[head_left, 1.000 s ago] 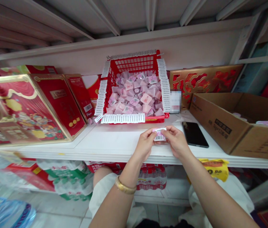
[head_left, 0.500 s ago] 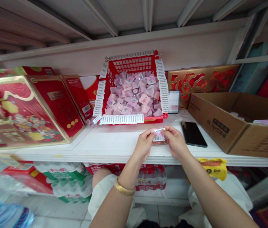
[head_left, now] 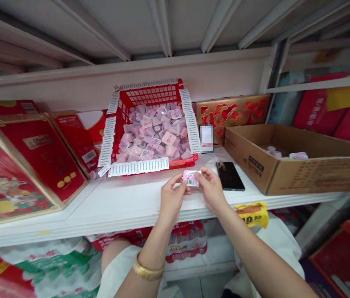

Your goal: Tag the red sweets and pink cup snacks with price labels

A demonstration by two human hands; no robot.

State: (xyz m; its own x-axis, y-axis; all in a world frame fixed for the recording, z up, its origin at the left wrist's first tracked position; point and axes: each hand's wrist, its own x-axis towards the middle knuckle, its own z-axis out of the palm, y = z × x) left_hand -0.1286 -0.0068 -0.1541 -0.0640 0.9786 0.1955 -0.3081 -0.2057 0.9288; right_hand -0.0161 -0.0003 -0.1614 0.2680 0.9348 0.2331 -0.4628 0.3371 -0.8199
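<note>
A small jelly cup, its pink lid bearing a white barcode label, is held level above the shelf's front part. My left hand pinches it at the left edge, fingers curled beneath. On the other side, my right hand grips the right edge, thumb on the lid. Behind them stands a red plastic basket heaped with similar pink and lilac jelly cups. Strips of white barcode stickers hang along the basket's rim. The underside of the held cup is hidden by my fingers.
A black phone lies on the white shelf right of my hands. Farther right, an opened cardboard box contains several cups. Red and gold gift boxes stand at left. A yellow price tag hangs off the shelf edge.
The view has swung right, so the basket, phone and boxes sit farther left in the picture. Both hands still hold the jelly cup; my left thumb has slid lower along its edge.
</note>
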